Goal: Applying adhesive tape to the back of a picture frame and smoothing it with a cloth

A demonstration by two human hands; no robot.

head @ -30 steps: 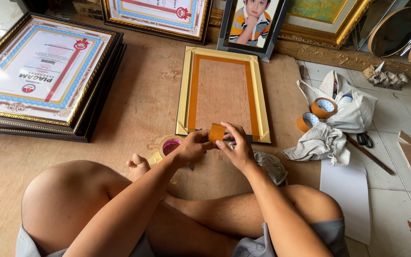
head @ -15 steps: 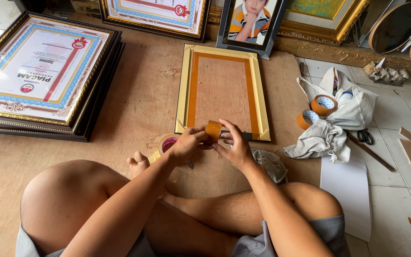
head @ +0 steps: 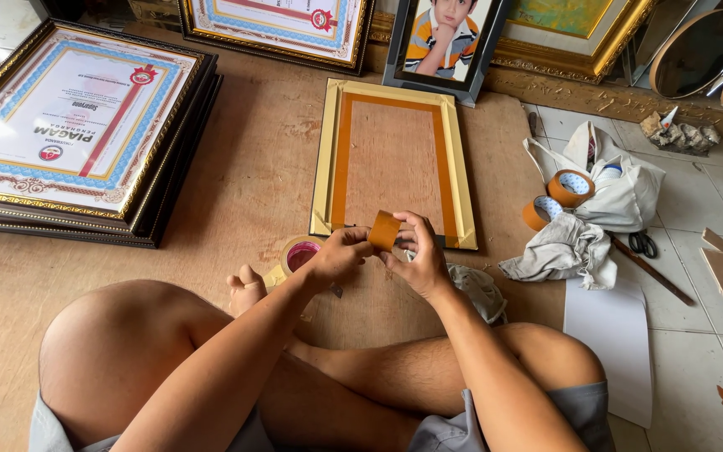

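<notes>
Head view: left hand (head: 338,255) and right hand (head: 418,259), close together, both pinch one brown tape roll (head: 384,230) above the near edge of one gold frame (head: 322,172) lying face down. Two more tape rolls (head: 558,199) sit right, on a white cloth (head: 564,251); another roll (head: 299,254) lies near left.

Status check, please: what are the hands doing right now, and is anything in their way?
Left hand and right hand both grip a brown tape roll. Face-down gold frame just beyond. Nothing between.
</notes>
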